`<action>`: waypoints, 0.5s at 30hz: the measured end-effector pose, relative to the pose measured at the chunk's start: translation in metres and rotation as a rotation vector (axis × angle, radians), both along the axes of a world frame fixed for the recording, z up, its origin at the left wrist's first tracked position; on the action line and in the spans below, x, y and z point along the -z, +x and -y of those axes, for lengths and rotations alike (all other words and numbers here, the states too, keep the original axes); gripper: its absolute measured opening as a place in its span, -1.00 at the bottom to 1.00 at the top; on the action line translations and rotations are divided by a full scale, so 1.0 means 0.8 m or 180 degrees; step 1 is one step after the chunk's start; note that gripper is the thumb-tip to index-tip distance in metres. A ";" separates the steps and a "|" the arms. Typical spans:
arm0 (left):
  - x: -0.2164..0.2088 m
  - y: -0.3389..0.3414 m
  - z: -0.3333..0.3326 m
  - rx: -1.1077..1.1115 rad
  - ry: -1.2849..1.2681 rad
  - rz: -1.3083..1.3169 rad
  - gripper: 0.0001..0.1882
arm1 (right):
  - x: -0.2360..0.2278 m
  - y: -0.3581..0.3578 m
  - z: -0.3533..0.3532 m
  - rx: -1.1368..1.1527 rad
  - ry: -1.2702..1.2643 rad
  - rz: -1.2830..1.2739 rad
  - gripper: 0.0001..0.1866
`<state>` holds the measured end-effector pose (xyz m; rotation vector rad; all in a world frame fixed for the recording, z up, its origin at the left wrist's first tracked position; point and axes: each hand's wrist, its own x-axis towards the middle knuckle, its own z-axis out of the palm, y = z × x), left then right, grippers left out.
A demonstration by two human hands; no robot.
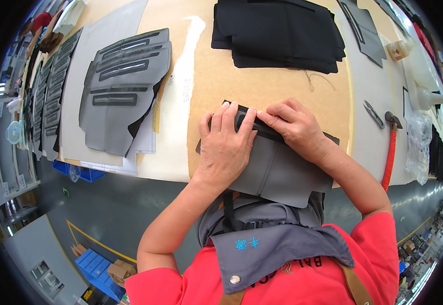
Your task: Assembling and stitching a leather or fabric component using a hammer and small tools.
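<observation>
A grey fabric panel [288, 170] with a black strip along its far edge lies in front of me and hangs over the table's near edge. My left hand [225, 140] rests on it with fingers stretched out, pressing the black strip flat. Close beside those fingertips, my right hand [296, 127] pinches at the strip with thumb and forefinger. What sits between these fingers is too small to make out. The far edge of the panel is partly hidden under both hands.
Beyond my hands lies a stack of black fabric pieces [277, 35]. Grey panels with black slots [125, 91] are piled to the left. On the right are small thread snips [374, 114], a hammer with a red handle [391, 147], a clear plastic bag [418, 147] and a yellowish bottle [398, 50].
</observation>
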<state>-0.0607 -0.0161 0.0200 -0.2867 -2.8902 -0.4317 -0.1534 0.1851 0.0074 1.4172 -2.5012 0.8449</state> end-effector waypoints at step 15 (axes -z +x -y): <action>0.004 0.001 -0.032 0.0010 -0.0039 0.0037 -0.50 | -0.007 0.008 -0.032 0.0291 -0.0094 0.0625 -0.64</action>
